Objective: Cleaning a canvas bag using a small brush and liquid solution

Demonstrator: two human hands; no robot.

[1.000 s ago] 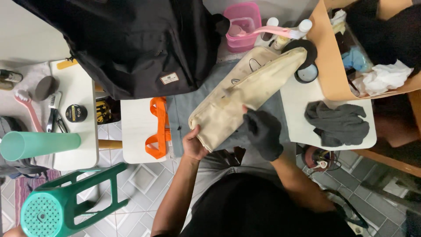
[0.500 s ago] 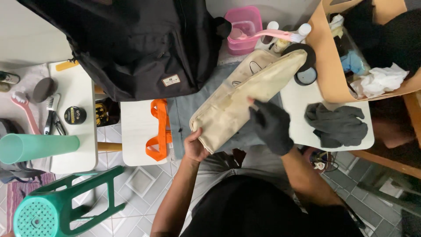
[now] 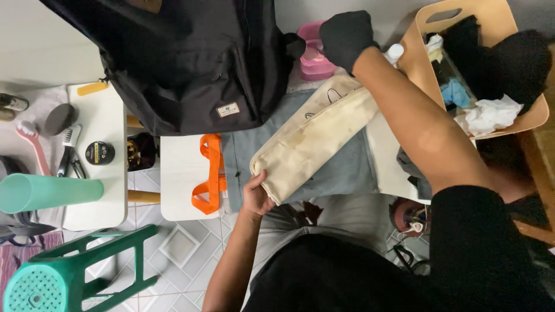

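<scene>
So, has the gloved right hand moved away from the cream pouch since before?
Yes. The right hand left the cream pouch and went up toward the pink container.

A single head-worn camera looks almost straight down from above the person's own chest and lap, close enough that the right forearm fills much of the right side. Its top edge meets the black backpack [image 3: 191, 63] and tan basket [image 3: 462, 63]; its bottom edge takes in tiled floor and the green stool [image 3: 69, 271]. No second view overlaps it.
</scene>
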